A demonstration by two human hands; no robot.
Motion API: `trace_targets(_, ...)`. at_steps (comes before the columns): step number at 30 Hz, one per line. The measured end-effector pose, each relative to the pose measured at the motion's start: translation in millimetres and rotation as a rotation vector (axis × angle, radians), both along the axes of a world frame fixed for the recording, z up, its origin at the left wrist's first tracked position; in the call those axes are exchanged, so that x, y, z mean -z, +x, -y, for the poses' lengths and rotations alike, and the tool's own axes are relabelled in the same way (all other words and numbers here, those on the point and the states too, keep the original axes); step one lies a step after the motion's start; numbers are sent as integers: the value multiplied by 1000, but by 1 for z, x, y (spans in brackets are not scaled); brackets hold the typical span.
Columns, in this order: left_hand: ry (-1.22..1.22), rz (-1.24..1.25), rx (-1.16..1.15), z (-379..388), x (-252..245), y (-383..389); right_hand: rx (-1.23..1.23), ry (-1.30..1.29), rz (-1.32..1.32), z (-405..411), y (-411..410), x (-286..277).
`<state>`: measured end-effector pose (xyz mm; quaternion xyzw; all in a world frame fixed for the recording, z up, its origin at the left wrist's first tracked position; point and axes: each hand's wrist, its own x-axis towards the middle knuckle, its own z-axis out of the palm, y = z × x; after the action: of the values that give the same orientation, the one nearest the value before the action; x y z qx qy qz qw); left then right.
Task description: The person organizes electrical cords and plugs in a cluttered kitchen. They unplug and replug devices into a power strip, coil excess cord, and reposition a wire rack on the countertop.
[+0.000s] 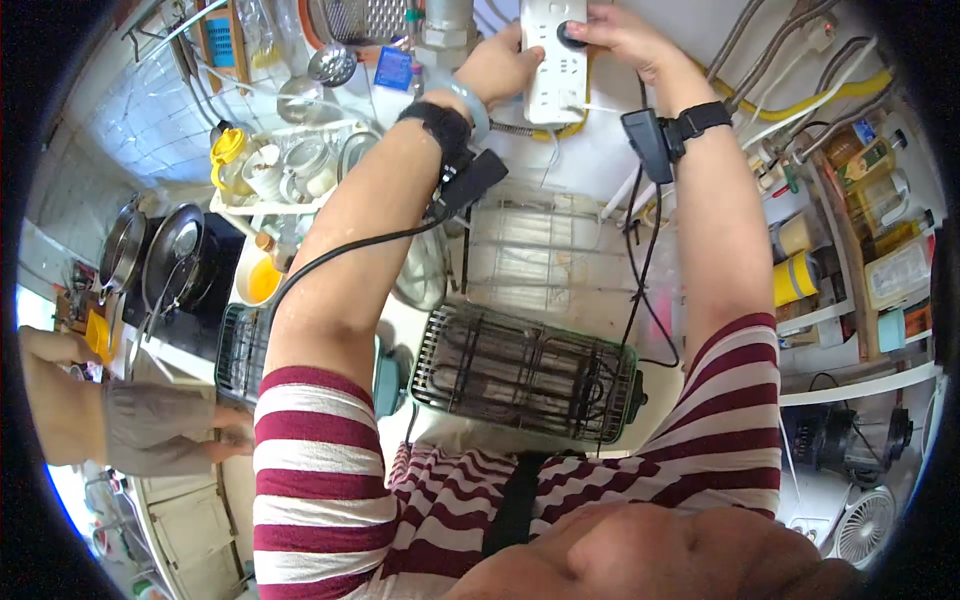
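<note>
A white power strip [553, 90] with several sockets is upright against the wall at the top of the view. My left hand [499, 66] grips its left edge, thumb on the front face. At its upper right sits a round black plug [571, 34], held by the thumb and fingers of my right hand [634, 39]; some fingers are hidden behind the strip. Below my arms, on the counter, stands an electric grill [525, 371] with a black wire grate over its heating elements. A black cord [637, 281] hangs under my right wrist towards the grill.
Left of my arm are a white rack [262, 206] of jars, a bowl of orange liquid [265, 280] and a frying pan [176, 251]. A clear plastic container [525, 247] lies behind the grill. Bottles [870, 169] fill the right shelf. Another person [67, 397] stands far left.
</note>
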<state>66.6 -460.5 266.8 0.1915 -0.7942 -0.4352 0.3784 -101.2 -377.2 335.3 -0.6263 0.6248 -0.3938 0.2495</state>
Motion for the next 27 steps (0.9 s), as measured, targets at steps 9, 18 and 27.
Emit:
trace_targets(9, 236, -80, 325, -74, -42, 185, 158, -561, -337, -63, 26, 21)
trace_targets(18, 558, -56, -604, -197, 32, 395, -250, -347, -91, -204, 108, 117)
trace_targets(27, 1276, 542, -175, -266, 257, 447, -89, 179, 113, -238, 210, 198)
